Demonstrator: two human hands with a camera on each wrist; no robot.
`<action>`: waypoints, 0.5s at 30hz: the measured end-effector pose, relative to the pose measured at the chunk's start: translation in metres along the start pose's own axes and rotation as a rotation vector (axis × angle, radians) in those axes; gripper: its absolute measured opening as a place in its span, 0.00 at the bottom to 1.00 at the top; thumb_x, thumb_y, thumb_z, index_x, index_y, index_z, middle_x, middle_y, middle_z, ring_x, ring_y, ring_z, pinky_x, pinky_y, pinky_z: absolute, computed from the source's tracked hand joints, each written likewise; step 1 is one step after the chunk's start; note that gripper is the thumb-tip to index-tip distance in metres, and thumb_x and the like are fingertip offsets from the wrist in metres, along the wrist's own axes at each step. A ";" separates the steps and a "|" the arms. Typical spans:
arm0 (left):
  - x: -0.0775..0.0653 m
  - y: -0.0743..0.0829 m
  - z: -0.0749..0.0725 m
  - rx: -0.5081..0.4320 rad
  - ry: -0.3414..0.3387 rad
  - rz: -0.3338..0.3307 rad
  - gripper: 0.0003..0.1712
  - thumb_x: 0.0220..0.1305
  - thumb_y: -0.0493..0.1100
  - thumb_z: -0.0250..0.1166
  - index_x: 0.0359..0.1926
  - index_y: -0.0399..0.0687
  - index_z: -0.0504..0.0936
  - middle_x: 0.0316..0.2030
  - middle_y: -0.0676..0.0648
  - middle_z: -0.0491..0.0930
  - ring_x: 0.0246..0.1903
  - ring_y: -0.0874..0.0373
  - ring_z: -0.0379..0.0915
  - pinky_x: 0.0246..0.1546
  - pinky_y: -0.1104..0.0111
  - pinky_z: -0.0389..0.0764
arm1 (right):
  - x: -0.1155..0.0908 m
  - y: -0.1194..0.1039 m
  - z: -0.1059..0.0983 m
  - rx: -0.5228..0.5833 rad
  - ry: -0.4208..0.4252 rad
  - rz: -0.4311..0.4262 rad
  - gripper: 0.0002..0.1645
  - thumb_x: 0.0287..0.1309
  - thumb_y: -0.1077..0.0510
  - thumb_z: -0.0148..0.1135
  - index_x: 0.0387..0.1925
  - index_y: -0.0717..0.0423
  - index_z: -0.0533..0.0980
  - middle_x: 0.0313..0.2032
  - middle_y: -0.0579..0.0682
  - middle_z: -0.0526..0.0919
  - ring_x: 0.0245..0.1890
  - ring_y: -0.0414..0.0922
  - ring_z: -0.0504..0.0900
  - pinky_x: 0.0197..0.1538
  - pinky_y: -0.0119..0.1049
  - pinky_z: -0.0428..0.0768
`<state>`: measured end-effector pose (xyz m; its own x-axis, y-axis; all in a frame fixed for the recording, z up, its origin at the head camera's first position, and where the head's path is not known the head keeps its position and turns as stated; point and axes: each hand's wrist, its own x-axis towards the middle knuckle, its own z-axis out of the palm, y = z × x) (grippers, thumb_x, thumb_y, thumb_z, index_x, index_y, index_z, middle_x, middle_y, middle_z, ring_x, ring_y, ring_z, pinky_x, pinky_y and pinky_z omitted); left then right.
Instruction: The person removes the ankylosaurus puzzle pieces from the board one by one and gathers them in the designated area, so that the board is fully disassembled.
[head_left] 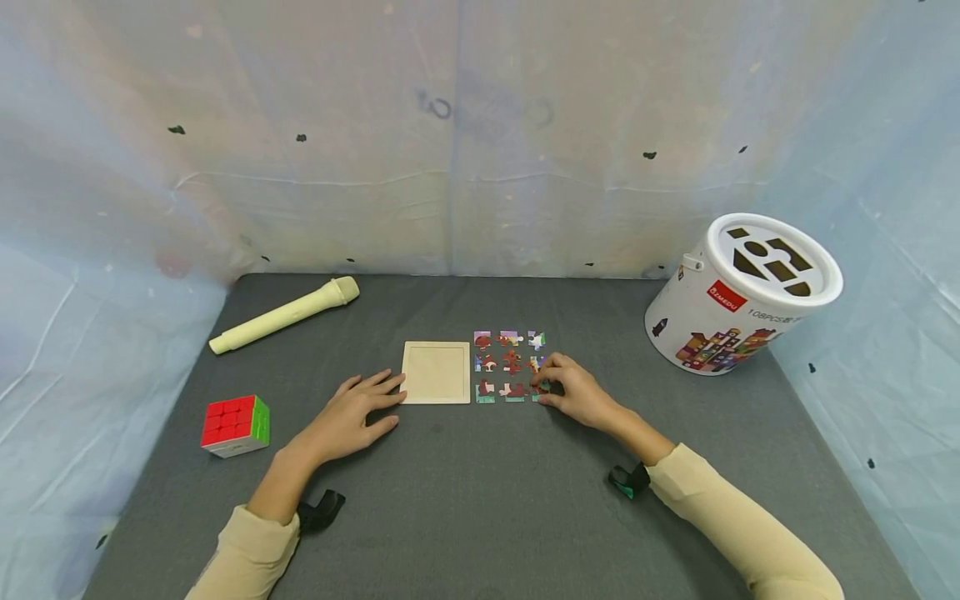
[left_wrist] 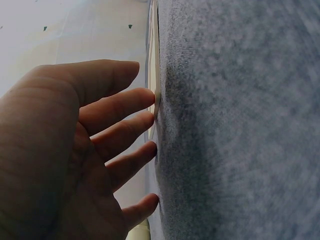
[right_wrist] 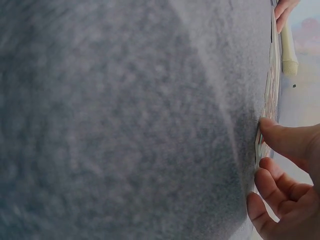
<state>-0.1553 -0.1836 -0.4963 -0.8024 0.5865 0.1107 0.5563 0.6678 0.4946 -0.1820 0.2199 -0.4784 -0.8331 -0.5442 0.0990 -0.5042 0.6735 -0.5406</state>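
Several colourful jigsaw pieces (head_left: 512, 361) lie in spaced rows beside a square wooden puzzle tray (head_left: 436, 372). My right hand (head_left: 576, 390) pinches the jigsaw piece (head_left: 539, 397) at the lower right corner between thumb and fingers, partly covering it. In the right wrist view, the thumb and fingertips of the right hand (right_wrist: 292, 170) are down at the cloth around that piece. My left hand (head_left: 350, 418) rests with spread fingers, its fingertips at the tray's left edge. The left wrist view shows the left hand (left_wrist: 110, 130) with the tray's thin edge (left_wrist: 156, 65) by its fingertips.
A red, green and white puzzle cube (head_left: 236, 426) sits to the left. Behind it lies a pale yellow toy microphone (head_left: 285, 316). At the back right stands a white bucket (head_left: 731, 308) with a shape-hole lid. Grey cloth (head_left: 465, 500) covers the table, with pale sheeting (head_left: 450, 167) around it.
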 end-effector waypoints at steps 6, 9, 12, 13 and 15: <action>0.001 0.000 0.001 0.006 0.000 0.007 0.28 0.66 0.45 0.68 0.65 0.41 0.77 0.70 0.41 0.66 0.72 0.38 0.56 0.66 0.34 0.51 | -0.001 0.001 0.000 0.012 0.001 0.004 0.15 0.55 0.64 0.73 0.46 0.58 0.84 0.43 0.52 0.76 0.40 0.48 0.73 0.43 0.42 0.74; 0.001 -0.001 0.002 0.010 0.001 0.010 0.28 0.66 0.46 0.68 0.65 0.41 0.77 0.70 0.41 0.66 0.72 0.38 0.56 0.66 0.34 0.51 | -0.001 0.002 0.000 0.036 0.012 0.010 0.15 0.56 0.63 0.72 0.47 0.59 0.84 0.44 0.52 0.76 0.39 0.47 0.74 0.42 0.41 0.74; 0.000 -0.002 0.003 0.010 0.004 0.013 0.28 0.66 0.46 0.68 0.65 0.41 0.77 0.70 0.41 0.66 0.72 0.38 0.56 0.65 0.34 0.52 | -0.001 0.003 0.000 0.062 0.045 0.023 0.14 0.59 0.63 0.70 0.48 0.60 0.84 0.44 0.52 0.76 0.39 0.49 0.74 0.41 0.42 0.74; 0.000 -0.002 0.003 0.009 0.006 0.012 0.28 0.66 0.46 0.68 0.65 0.41 0.77 0.70 0.41 0.66 0.72 0.38 0.56 0.65 0.34 0.52 | -0.001 0.004 0.000 0.060 0.068 0.024 0.14 0.60 0.63 0.70 0.48 0.60 0.84 0.45 0.52 0.77 0.40 0.49 0.74 0.42 0.42 0.74; -0.001 -0.002 0.003 0.010 0.008 0.011 0.28 0.66 0.46 0.68 0.65 0.41 0.77 0.70 0.41 0.67 0.71 0.38 0.56 0.65 0.34 0.52 | 0.000 0.003 -0.001 0.043 0.124 0.025 0.13 0.61 0.62 0.69 0.48 0.62 0.83 0.45 0.53 0.77 0.41 0.50 0.74 0.44 0.44 0.74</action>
<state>-0.1550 -0.1840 -0.4999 -0.7976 0.5904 0.1234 0.5677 0.6658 0.4842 -0.1841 0.2223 -0.4790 -0.8685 -0.4595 0.1858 -0.4745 0.6627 -0.5793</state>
